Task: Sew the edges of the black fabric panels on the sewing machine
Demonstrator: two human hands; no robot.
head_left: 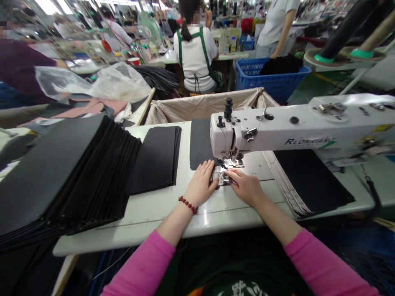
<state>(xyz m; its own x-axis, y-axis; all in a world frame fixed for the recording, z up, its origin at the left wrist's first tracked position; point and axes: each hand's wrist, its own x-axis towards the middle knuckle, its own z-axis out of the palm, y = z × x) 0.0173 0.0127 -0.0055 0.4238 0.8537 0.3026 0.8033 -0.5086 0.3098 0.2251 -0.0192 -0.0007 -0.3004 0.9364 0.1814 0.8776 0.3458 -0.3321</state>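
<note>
Note a pale sewing table [160, 207] across the foreground; find just behind it a container lined with beige cloth [166, 112], lower interior hidden from view; record a white sewing machine [277, 131] at right; see a large stack of black panels [61, 164] at the table's left; log farther back a blue basket [268, 84], holding black material [282, 65] piled to the rim; list a stack with pale edges [314, 181] beneath the machine arm, plus a smaller black stack [157, 160] left of centre; place the single dark panel [200, 142] flat beside the machine head; find left hand [202, 179] palm down at its near edge, fingers extended; find right hand [247, 187] with fingertips at a metal plate [224, 179] below the needle area; cannot tell whether pinching; note a red bead bracelet [187, 204] on the left wrist.
</note>
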